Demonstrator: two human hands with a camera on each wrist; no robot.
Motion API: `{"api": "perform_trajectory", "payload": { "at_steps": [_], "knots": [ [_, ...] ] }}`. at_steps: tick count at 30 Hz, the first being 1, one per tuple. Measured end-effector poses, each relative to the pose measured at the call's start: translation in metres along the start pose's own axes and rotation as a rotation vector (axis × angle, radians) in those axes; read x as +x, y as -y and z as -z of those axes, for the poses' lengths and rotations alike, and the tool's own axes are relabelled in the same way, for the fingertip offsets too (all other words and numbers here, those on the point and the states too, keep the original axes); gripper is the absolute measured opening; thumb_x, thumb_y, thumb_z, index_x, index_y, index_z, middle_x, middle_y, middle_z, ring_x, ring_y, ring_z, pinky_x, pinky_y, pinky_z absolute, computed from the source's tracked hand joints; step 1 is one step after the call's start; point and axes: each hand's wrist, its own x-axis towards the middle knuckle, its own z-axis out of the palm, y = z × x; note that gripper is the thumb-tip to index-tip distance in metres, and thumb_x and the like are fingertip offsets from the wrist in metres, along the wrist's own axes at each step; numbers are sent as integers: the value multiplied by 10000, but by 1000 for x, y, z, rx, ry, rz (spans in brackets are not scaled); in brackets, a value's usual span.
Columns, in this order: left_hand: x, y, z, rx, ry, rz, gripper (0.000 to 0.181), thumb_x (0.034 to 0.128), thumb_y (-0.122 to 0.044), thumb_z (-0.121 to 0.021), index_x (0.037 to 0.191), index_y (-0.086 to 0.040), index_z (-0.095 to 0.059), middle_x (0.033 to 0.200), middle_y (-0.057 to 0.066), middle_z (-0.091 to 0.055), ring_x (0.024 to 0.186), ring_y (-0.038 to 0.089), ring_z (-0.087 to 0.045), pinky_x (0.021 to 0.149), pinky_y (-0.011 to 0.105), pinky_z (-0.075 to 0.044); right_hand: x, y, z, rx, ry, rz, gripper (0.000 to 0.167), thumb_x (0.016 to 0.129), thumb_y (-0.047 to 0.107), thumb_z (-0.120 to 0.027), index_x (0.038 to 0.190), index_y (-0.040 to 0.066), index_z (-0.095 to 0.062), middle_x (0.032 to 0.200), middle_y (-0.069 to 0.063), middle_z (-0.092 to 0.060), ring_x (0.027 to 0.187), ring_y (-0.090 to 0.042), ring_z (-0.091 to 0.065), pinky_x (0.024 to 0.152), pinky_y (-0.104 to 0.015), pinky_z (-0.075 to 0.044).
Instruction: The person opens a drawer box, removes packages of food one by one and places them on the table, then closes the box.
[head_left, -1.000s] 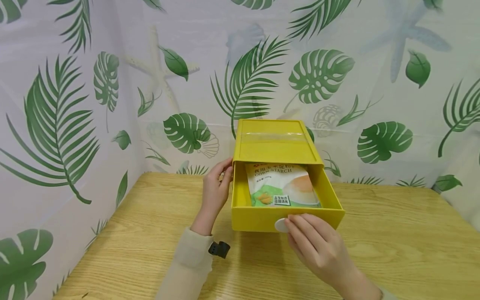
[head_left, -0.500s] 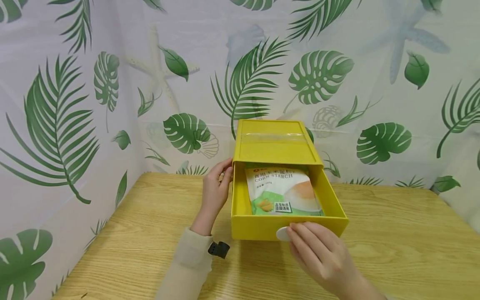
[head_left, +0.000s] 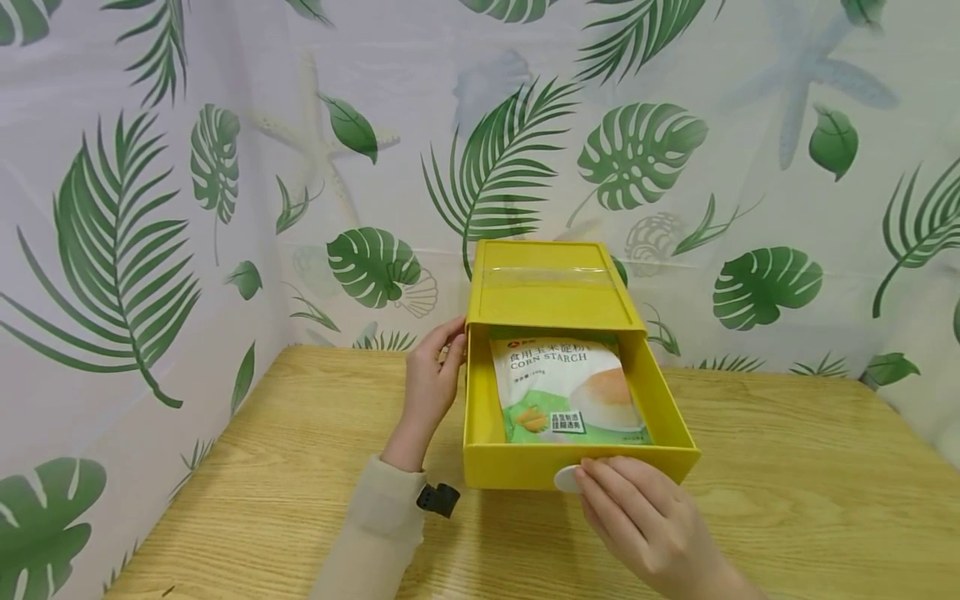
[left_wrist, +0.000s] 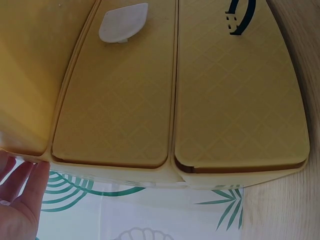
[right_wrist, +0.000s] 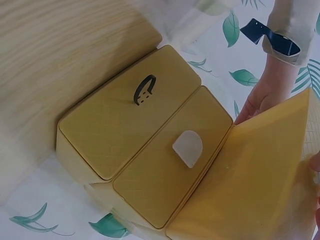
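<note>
"What worries you?"
"My drawer (head_left: pixel 513 468), just right of lower centre in the head view: pulled much further, it might tip, since so much already hangs out."
"How does it look?"
"Yellow, open-topped, a white-and-green packet (head_left: pixel 570 390) lying inside. My right hand (head_left: pixel 648 521) pinches its white handle (head_left: pixel 567 478); my left hand (head_left: pixel 433 375), fingers slightly apart, touches the yellow cabinet's (head_left: pixel 555 304) left side."

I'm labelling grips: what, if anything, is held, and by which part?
The right hand pinches the drawer by its white handle; the left hand touches the cabinet.
</note>
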Motion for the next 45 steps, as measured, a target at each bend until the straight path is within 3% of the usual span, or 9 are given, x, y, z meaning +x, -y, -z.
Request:
{"api": "perform_trajectory", "payload": {
  "at_steps": [14, 20, 24, 29, 34, 36, 41, 45],
  "knots": [
    [0, 1, -1, -10, -3, -3, 245, 882, 62, -467, 1104, 139, -535, 1040, 262, -567, 904, 342, -562, 664, 384, -535, 10, 1, 7, 30, 58, -35, 278, 907, 152, -482, 831, -54, -654, 821, -151, -646, 691, -249, -572, 626, -302, -489],
    [-1, 1, -1, -4, 2, 0, 243, 880, 62, -469, 1101, 141, -536, 1036, 261, -568, 893, 339, -563, 664, 364, -537, 27, -3, 10, 60, -6, -121, 360, 865, 247, -504, 783, -79, -633, 769, -175, -630, 656, -283, -553, 616, -313, -465],
    [0, 1, -1, 4, 2, -1, 242, 884, 50, -470, 1099, 138, -539, 1040, 254, -570, 888, 330, -564, 661, 340, -538, 33, -12, 12, 105, 26, -211, 401, 865, 286, -489, 793, -81, -634, 792, -168, -625, 685, -288, -554, 682, -276, -465],
    [0, 1, -1, 12, -2, -2, 243, 887, 40, -471, 1100, 135, -540, 1055, 251, -566, 894, 326, -565, 662, 335, -539, 36, -27, 15, 171, 155, -341, 433, 871, 336, -476, 882, -66, -637, 875, -131, -615, 770, -250, -539, 762, -202, -429],
    [0, 2, -1, 6, 2, 5, 248, 892, 33, -467, 1107, 135, -536, 1053, 252, -565, 897, 326, -563, 671, 325, -537, 38, -44, 14, 231, 232, -452, 444, 873, 359, -463, 905, -49, -635, 900, -104, -612, 791, -219, -518, 713, -179, -417],
    [0, 2, 0, 0, 5, 10, 250, 893, 33, -463, 1111, 133, -534, 1056, 252, -563, 903, 327, -561, 679, 327, -535, 41, -50, 15, 231, 289, -501, 360, 836, 306, -545, 911, -34, -636, 900, -88, -615, 803, -209, -518, 695, -211, -430],
    [0, 3, 0, -17, 6, 12, 251, 892, 41, -459, 1113, 138, -529, 1055, 261, -558, 915, 340, -555, 695, 388, -527, 50, -63, 18, 185, 520, -630, 281, 703, 112, -681, 940, -28, -627, 901, -102, -625, 832, -243, -558, 690, -359, -493],
    [0, 2, 0, -27, 5, 9, 251, 889, 48, -462, 1111, 145, -526, 1048, 269, -558, 915, 352, -552, 689, 432, -521, 59, -70, 17, 152, 732, -710, 284, 748, 143, -665, 958, -40, -613, 843, -97, -619, 710, -219, -548, 616, -363, -489]
  ]
}}
